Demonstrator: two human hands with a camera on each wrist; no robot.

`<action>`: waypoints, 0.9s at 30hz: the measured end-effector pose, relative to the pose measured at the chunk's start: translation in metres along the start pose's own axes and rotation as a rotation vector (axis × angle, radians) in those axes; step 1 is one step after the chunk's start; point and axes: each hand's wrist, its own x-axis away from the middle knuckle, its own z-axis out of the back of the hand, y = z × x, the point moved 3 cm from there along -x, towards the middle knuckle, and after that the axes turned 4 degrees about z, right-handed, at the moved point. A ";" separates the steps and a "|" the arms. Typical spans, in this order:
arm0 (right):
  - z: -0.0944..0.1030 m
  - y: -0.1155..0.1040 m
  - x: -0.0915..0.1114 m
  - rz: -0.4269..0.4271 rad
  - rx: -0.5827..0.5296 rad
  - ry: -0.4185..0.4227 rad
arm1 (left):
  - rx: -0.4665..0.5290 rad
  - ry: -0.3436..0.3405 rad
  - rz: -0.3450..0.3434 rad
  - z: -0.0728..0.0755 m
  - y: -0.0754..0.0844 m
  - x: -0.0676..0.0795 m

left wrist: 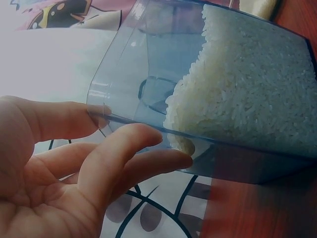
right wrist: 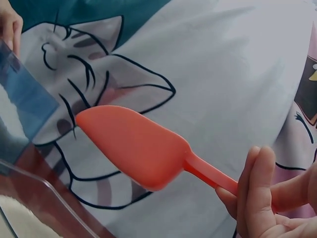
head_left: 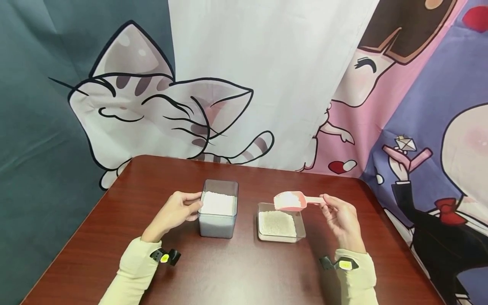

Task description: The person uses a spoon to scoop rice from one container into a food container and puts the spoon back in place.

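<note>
At the left stands a tall, clear bluish container (head_left: 217, 227) filled with white rice (left wrist: 247, 84), which slopes lower toward one end. My left hand (head_left: 173, 214) grips its left wall near the rim, fingertips against the plastic. My right hand (head_left: 343, 218) pinches the handle of a pink scoop (right wrist: 133, 146) between thumb and fingers. White rice (head_left: 288, 200) heaps in the scoop's bowl, which is held roughly level. Below the scoop sits a shallow clear container (head_left: 301, 231) holding off-white grains (head_left: 277, 223); the scoop overlaps its back edge in the head view.
Both containers stand on a reddish-brown table (head_left: 236, 271), a gap between them. Behind the table hangs a cloth (head_left: 274, 84) printed with cartoon cats and figures. Each wrist wears a dark strap with a small device.
</note>
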 end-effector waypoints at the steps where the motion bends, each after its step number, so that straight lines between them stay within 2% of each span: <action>1: 0.002 0.000 0.000 -0.005 0.007 -0.005 | 0.004 -0.004 0.002 0.000 -0.001 0.000; 15: 0.016 0.004 -0.010 -0.016 0.113 -0.052 | 0.009 -0.012 -0.003 0.000 -0.001 -0.001; 20: 0.017 0.009 -0.013 -0.004 0.173 -0.068 | 0.010 -0.012 -0.009 -0.001 -0.001 -0.001; 27: 0.016 0.012 -0.014 0.006 0.198 -0.086 | 0.011 -0.011 -0.010 0.000 -0.002 -0.002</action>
